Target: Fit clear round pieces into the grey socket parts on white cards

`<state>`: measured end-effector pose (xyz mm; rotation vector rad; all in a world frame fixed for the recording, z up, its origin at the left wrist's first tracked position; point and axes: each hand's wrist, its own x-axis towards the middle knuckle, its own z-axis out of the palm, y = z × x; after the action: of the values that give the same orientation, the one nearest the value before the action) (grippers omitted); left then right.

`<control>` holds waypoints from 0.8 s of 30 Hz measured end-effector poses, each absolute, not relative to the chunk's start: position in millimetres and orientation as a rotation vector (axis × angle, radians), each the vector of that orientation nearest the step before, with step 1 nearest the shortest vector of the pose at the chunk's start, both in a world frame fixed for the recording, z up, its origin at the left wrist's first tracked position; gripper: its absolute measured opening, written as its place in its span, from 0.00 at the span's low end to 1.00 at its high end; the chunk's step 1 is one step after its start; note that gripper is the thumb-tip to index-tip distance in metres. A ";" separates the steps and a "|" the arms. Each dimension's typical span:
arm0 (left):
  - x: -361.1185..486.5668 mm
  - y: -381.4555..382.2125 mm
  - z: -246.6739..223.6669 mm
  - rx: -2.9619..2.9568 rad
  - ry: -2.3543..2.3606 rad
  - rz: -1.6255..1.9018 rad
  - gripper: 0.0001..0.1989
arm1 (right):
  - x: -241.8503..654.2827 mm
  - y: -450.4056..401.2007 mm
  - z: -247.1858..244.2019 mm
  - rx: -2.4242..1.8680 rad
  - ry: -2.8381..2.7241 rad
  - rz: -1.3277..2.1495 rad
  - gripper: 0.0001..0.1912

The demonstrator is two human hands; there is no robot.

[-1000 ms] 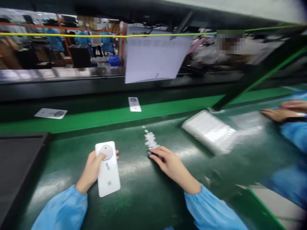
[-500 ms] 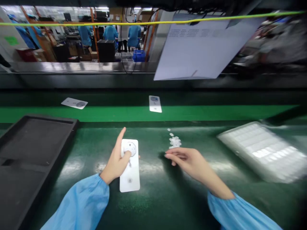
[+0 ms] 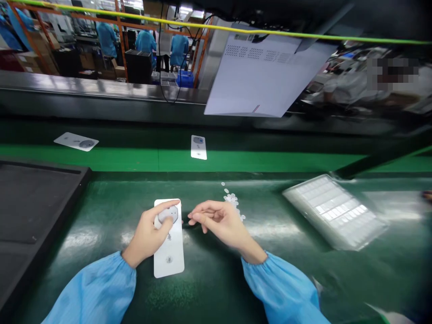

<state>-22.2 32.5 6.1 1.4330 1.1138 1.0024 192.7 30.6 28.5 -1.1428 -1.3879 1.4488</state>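
Note:
My left hand (image 3: 151,231) grips a white phone back cover (image 3: 173,249), its thumb on the round grey camera area and its index finger along the top edge. The other fingers are largely hidden beneath the cover. Just to the right, my right hand (image 3: 218,225) is closed in a pinch, fingertips close to the cover's edge but apart from it. Whatever those fingertips hold, if anything, is too small to make out. Behind the right hand lies a loose pile of small translucent round pieces (image 3: 232,198), partly covered by the hand.
Two similar white covers, one at left (image 3: 76,141) and one nearer the middle (image 3: 199,147), lie along the bright green strip. A black tray (image 3: 40,211) is at left, a clear compartmented tray (image 3: 334,211) at right. A paper sheet (image 3: 253,85) hangs above; people work beyond.
My right hand has moved left from the pile of small pieces to beside the cover. My left index finger has come down onto the cover's top edge. The whole view has shifted.

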 end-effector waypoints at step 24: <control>-19.0 30.8 12.5 1.599 0.931 0.954 0.07 | 177.1 13.7 20.5 -1.119 -1.307 1.536 0.18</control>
<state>-19.0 30.8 12.5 1.5987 0.9308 0.9541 177.1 13.7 20.5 -1.1194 -1.3065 1.5358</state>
